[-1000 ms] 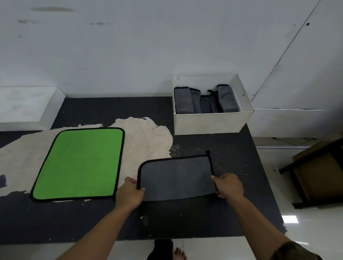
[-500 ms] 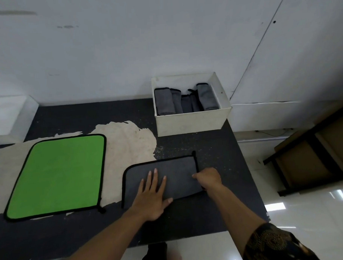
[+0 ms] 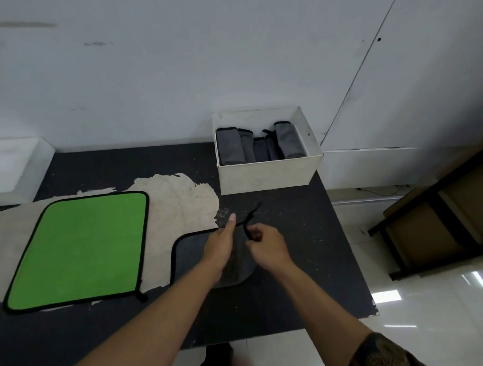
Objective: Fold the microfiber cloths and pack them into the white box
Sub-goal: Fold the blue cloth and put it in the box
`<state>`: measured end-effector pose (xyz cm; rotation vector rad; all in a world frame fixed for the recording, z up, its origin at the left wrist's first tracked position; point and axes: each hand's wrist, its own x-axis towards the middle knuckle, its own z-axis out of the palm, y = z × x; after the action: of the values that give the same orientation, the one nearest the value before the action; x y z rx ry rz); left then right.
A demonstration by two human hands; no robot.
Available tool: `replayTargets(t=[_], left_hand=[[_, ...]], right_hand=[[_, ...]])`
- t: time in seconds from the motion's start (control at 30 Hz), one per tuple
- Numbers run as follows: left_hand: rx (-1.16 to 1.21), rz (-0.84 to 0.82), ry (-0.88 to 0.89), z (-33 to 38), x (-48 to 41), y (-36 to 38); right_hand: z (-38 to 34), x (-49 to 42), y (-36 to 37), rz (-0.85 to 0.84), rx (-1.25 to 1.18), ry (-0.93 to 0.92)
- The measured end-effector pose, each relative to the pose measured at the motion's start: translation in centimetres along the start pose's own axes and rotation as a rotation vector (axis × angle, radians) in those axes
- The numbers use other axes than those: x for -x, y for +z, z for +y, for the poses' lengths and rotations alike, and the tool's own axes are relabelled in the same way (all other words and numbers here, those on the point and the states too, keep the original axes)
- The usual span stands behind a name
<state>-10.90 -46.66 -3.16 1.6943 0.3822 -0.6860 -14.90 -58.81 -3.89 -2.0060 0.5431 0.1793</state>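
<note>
Leftward lies a flat green microfiber cloth (image 3: 81,248); left hand (image 3: 220,246) presses the grey black-trimmed cloth (image 3: 190,253) straight-fingered, right hand (image 3: 267,245) pinches its edge.

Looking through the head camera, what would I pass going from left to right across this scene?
green cloth → grey cloth → white box → wooden stand on the floor beyond the table's edge. The hands overlap the grey cloth, so they are left out.
</note>
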Motion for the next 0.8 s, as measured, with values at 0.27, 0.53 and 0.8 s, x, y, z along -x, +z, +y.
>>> replayTargets(t=[0.27,0.53,0.8], left_hand=[[0.180,0.060,-0.113,-0.1,-1.4,-2.6],[-0.094,0.301,0.051,-2.6,-1.3,-5.9],[-0.186,0.357,0.039,-5.7,-2.1,-10.0]], right_hand=[[-0.7,3.1,3.9,-0.043,0.459,-0.372],[2.0,4.3,6.4,0.060,0.574,-0.283],[3.5,3.6,7.0,-0.065,0.673,-0.283]])
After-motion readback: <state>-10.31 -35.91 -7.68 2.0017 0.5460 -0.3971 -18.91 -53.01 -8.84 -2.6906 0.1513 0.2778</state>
